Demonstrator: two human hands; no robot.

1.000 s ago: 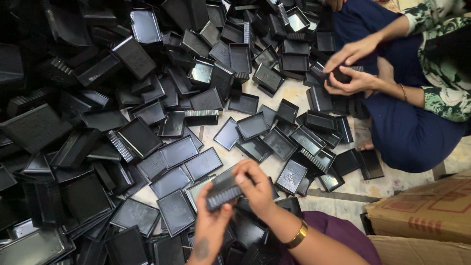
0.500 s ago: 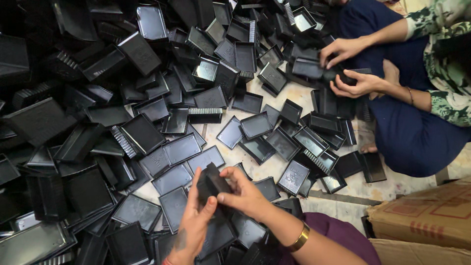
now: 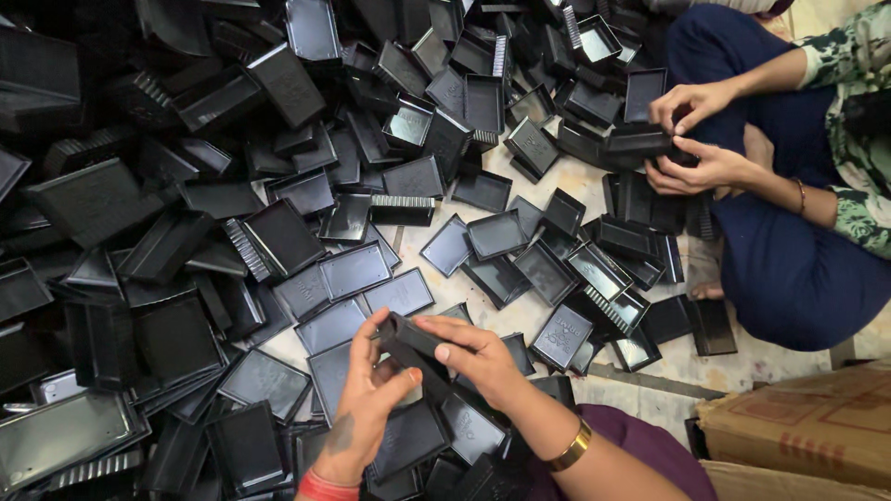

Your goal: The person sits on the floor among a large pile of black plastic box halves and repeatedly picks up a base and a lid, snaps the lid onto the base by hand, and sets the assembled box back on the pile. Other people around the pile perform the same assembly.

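Glossy black trays (image 3: 353, 271), a gold bangle (image 3: 569, 448), red wristband (image 3: 325, 487), navy trousers (image 3: 789, 260), green floral sleeve (image 3: 858, 218)

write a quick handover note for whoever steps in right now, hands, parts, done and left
Left hand: grips the lower end of a black plastic tray piece from below.
Right hand: fingers pressed on the top of the same piece.
Parts: loose black trays heaped over the floor ahead and to the left; cardboard box at lower right.
A second person's hands work another black piece at upper right.
Done: one piece in hand. Left: most of the heap lies unsorted.
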